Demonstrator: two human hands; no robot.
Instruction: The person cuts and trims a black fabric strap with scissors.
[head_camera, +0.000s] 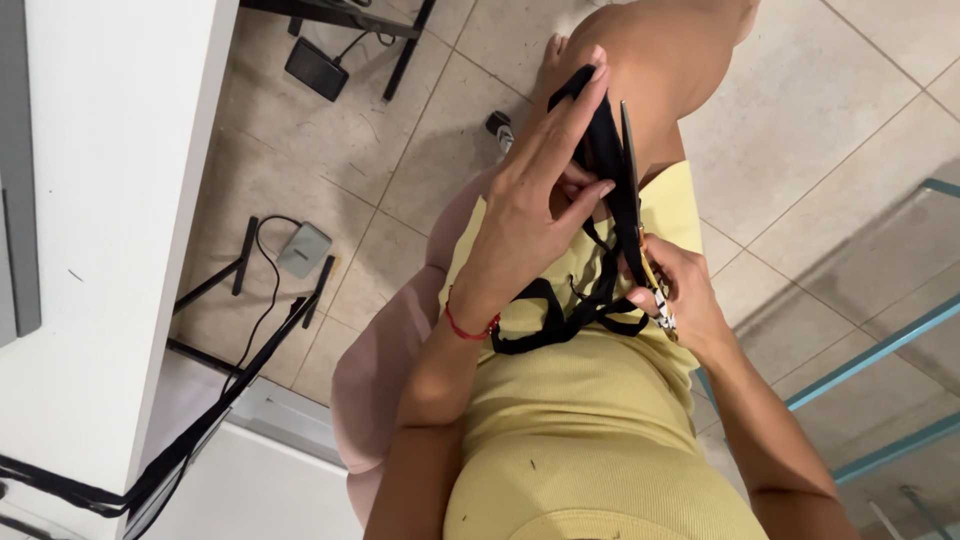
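My left hand (535, 195) pinches a black strappy piece of fabric (600, 160) and holds it stretched out over my knee. Its loose straps (560, 315) hang down onto my yellow dress (590, 400). My right hand (675, 290) grips a pair of scissors (632, 170) with patterned handles. The long blades run up along the right edge of the black fabric, touching it.
I sit on a pink seat (375, 370) over a beige tiled floor (800, 110). A white table (110, 200) stands at the left, with black cables (200, 420), a small grey box (304, 250) and a black device (316, 68) on the floor. A glass surface (890, 340) lies at the right.
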